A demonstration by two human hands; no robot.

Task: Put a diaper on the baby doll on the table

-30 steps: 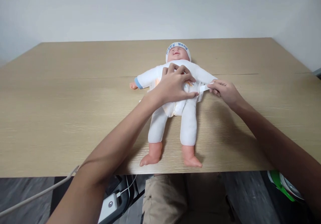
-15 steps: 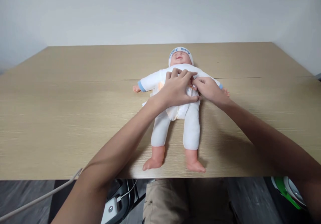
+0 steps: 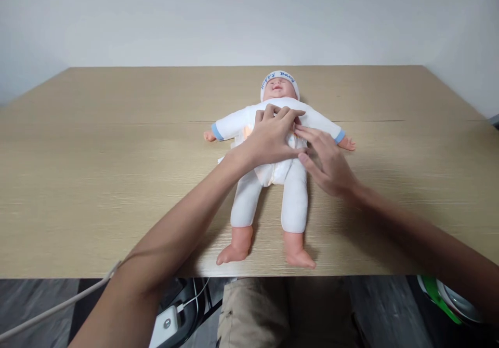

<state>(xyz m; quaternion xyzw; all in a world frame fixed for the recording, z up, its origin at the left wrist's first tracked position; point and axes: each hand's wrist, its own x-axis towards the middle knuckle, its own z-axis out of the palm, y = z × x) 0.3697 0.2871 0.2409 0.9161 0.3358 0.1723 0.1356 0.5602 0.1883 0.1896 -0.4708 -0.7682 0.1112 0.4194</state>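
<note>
A plain pale wall (image 3: 234,15) is closing the room behind, and a wide table (image 3: 97,182) is filling most of the view. Its top is light wood laminate with fine grain, matte and flat, and a thin seam is running across it from side to side. The floor below its near edge is looking dark grey.

A baby doll (image 3: 295,192) is lying on its back in the middle of the table, a little toward the right, head pointing away and feet just beside the near edge. Its suit is soft white cloth with blue cuffs, and its feet and small hands are smooth bare plastic. It is wearing a white cap (image 3: 279,76) with blue letters. A white diaper (image 3: 273,171), puffy and wrinkled, is sitting around its hips.

The left hand (image 3: 271,140) is resting palm down on the doll's belly, fingers spread and a little bent, pressing flat and gripping nothing. The right hand (image 3: 327,163) is reaching in from the right with fingers stretched out straight; its fingertips are touching the diaper's side just beside the left hand, and it is not closing around anything.

Under the table edge, khaki trousers (image 3: 280,311), a pale cable (image 3: 50,311), a white plug (image 3: 166,327) and a round green object (image 3: 448,298) are showing.
</note>
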